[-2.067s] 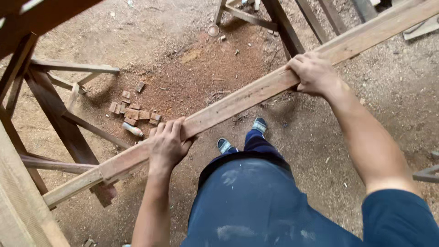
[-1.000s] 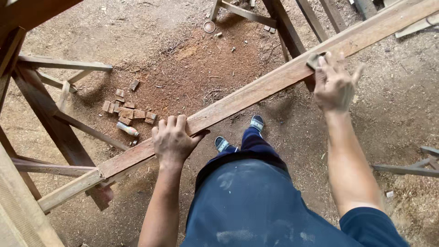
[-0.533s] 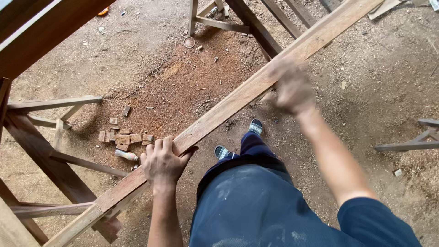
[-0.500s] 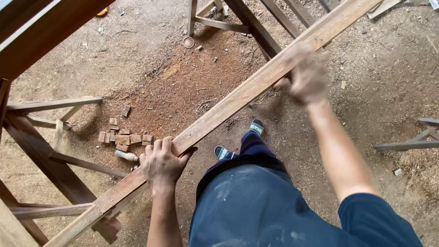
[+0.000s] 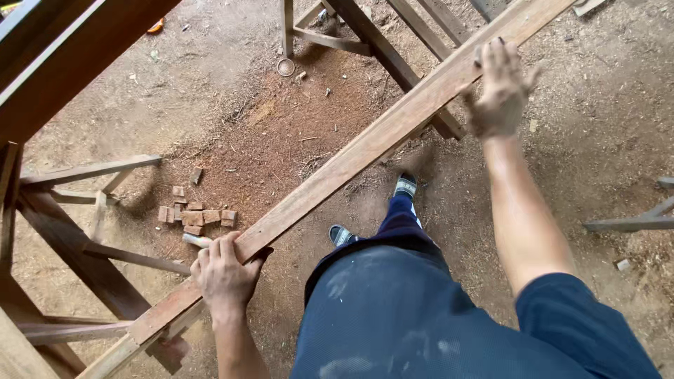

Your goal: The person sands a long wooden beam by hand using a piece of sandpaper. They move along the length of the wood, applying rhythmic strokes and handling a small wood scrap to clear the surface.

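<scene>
A long wooden plank (image 5: 365, 147) runs diagonally at waist height above the sawdust floor (image 5: 232, 112). The left hand (image 5: 226, 272) grips its near edge, fingers curled; the right hand (image 5: 497, 88) is open, flat against its far stretch. Held one-handed, it could tip toward the wooden trestle (image 5: 84, 245)
</scene>
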